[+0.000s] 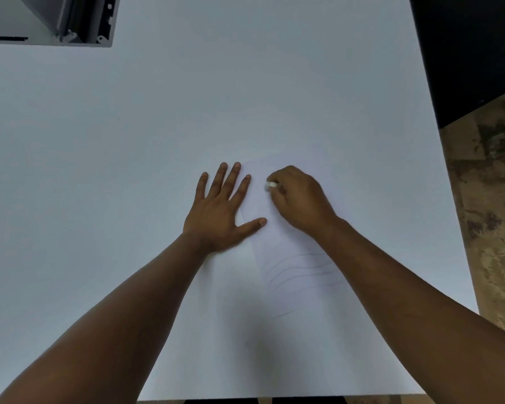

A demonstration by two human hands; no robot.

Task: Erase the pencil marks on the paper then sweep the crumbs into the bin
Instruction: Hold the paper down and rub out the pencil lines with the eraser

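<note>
The paper (292, 228) lies on the white table (129, 141). The left hand (219, 211) presses flat with spread fingers on the paper's left edge. The right hand (301, 199), over the paper's upper part, pinches a white eraser (270, 185) against it. Pencil lines (298, 269) show on the paper nearer the person than both hands.

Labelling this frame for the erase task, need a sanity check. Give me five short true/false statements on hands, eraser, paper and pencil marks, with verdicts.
1. The left hand lies flat with fingers spread, on the paper's left edge. True.
2. The right hand holds a pencil. False: its grip is on a small white eraser.
3. Wavy pencil marks remain on the paper, nearer the person than the hands. True.
4. The eraser is rubbing on those wavy marks. False: it sits farther up the sheet, apart from them.
5. The paper lies on a dark wooden table. False: the table is white.
</note>
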